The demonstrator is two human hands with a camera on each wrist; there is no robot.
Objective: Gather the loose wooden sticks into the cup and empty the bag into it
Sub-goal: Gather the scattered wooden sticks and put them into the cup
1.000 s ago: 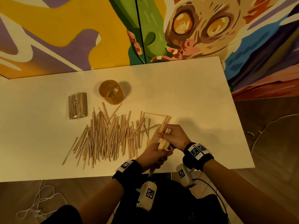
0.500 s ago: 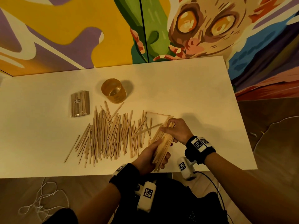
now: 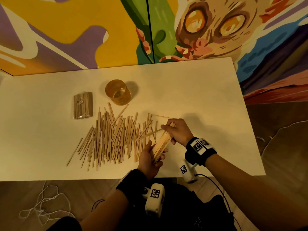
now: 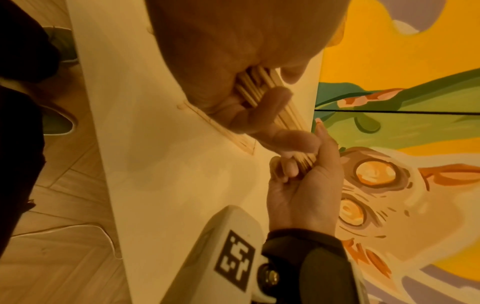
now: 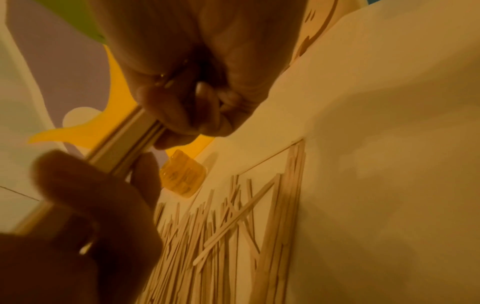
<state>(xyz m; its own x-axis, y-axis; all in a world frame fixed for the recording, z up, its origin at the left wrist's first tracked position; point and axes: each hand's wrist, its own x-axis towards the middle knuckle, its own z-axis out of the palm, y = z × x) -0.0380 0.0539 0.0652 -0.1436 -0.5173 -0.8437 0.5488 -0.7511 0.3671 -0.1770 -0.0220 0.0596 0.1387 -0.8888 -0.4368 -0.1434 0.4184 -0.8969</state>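
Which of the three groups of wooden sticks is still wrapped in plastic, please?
The labelled bag of sticks, left of the amber cup. The scattered loose sticks lie bare on the table, and the bundle is in both hands.

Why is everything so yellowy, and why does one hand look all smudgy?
Warm, dim light tints all three views. In the right wrist view the left hand is close to the lens, dark and blurred, though the loose sticks stay sharper. In the head view the cup casts a soft shadow.
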